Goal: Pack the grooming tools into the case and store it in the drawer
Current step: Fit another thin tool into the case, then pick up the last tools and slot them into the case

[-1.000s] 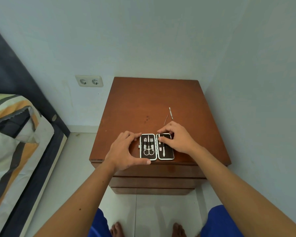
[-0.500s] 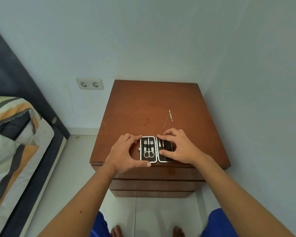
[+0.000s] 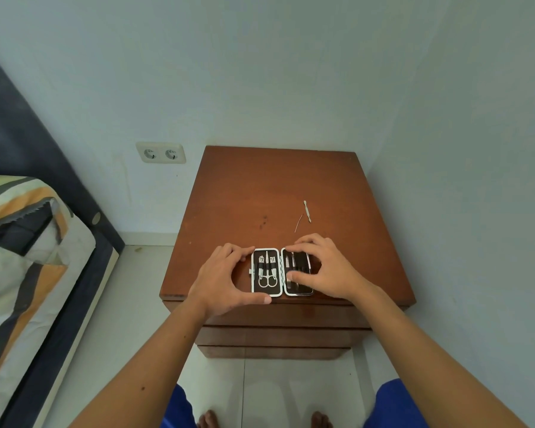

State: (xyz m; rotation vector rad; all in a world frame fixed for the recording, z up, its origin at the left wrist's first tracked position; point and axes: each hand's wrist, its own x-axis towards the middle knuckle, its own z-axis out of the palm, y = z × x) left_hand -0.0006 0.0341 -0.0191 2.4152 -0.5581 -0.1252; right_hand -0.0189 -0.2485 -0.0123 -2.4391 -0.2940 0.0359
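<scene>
Two loose tools [image 3: 306,211] behind case [image 3: 266,271]; nightstand [image 3: 260,186] otherwise bare — walls close.

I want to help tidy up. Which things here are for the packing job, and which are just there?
For the job: open case, scissors inside it, two loose tools, nightstand drawers.

Just there: wall socket, bed.

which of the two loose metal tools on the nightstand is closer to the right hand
The thin wire-like tool. It lies just beyond the right hand, nearly at the fingertips. The thicker tool, with its flattened ends, lies farther back on the nightstand.
</scene>
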